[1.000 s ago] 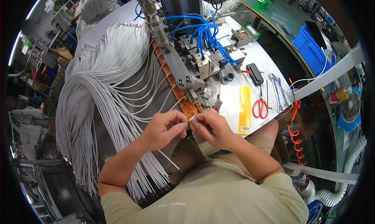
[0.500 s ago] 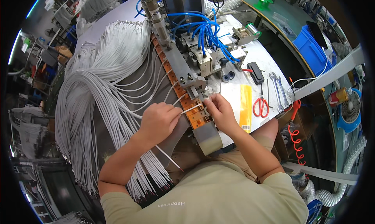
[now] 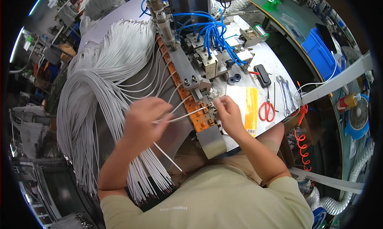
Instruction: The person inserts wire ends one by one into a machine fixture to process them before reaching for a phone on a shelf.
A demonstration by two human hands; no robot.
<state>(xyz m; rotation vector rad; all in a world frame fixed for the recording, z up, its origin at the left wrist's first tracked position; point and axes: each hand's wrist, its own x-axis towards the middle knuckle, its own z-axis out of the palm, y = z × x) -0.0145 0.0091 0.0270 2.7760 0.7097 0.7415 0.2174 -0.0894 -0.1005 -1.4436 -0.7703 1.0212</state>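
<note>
My left hand (image 3: 144, 119) hovers over the grey cable bundle (image 3: 107, 89), smeared by motion, its thumb and fingers apart. Close by its fingertips runs a single white cable (image 3: 185, 115), whose far end lies on the orange fixture strip (image 3: 201, 119). Just right of that strip is my right hand (image 3: 230, 116), thumb and fingers closed together beside the small metal parts of the machine. Whatever its fingertips hold, if anything, is too small to make out. More cables lie with their ends along the strip, beneath the machine's grey bar (image 3: 185, 71).
Blue air hoses (image 3: 211, 29) crowd the machine behind the hands. On the white table to the right are a yellow-and-white packet (image 3: 251, 109), red-handled scissors (image 3: 267, 111), wrenches (image 3: 285, 95) and a black case (image 3: 262, 75). A red coiled hose (image 3: 302, 149) hangs beyond the table.
My left hand has let go of the white cable near the orange strip and moved left and up, opening. My right hand has shifted only slightly.
</note>
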